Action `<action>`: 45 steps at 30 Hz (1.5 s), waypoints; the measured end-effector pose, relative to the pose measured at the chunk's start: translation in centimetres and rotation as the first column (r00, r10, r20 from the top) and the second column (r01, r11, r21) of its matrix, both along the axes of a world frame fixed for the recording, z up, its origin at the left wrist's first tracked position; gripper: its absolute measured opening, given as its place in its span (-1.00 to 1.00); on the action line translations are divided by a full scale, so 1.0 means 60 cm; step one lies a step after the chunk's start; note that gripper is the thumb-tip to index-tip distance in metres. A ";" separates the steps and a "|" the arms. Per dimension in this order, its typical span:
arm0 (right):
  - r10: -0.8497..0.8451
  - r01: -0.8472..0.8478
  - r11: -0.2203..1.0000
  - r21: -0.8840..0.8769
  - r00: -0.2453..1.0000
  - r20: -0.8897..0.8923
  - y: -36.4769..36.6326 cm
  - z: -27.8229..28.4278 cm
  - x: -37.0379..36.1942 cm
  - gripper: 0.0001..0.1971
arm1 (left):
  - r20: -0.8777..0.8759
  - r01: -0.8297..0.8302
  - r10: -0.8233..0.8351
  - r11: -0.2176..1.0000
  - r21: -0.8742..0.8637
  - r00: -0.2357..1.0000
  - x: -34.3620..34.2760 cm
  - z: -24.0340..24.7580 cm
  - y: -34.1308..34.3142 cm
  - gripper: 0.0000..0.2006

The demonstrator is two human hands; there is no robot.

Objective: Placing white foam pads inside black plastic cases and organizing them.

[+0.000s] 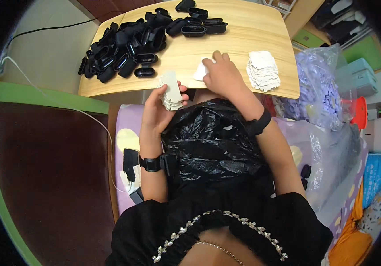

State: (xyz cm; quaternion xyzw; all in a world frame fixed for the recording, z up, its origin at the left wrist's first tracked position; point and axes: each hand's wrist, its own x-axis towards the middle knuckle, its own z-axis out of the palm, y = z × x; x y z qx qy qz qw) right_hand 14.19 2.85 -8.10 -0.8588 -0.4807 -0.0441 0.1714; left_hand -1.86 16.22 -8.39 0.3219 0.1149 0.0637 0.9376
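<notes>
My left hand [154, 114] holds a small stack of off-white cut card pieces [171, 94] upright at the table's near edge, thumb on one side and fingers on the other. On the tabletop, my right hand [224, 75] is curled over a white card piece [201, 71], its thumb and fingers closed at the edge. The hand covers part of that piece, so whether it is one or several layers I cannot tell. To the right of this hand lies a fanned pile of white card pieces [263, 72] with notched edges.
A heap of black earbud-case covers [128, 46] fills the table's [239, 26] far left, some standing open. Black plastic [217, 142] drapes my lap. A clear bag of lilac pieces [316, 84] stands at the right. A white cable [77, 110] hangs past the brown panel on the left.
</notes>
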 end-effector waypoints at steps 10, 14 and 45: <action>0.003 -0.008 0.999 0.049 0.995 0.098 -0.005 -0.015 0.002 -0.67 | 0.004 -0.053 0.053 0.983 0.176 0.999 0.015 0.005 -0.023 -0.59; -0.162 0.155 0.985 0.072 0.983 0.091 0.009 0.000 -0.008 -0.65 | 0.121 -0.069 0.058 0.994 0.088 0.991 0.016 0.008 -0.013 -0.57; 0.368 0.519 0.776 0.359 0.089 -0.926 -0.098 0.098 -0.026 -0.78 | 0.344 -0.348 0.236 -0.029 0.937 0.909 0.057 0.042 -0.017 -0.46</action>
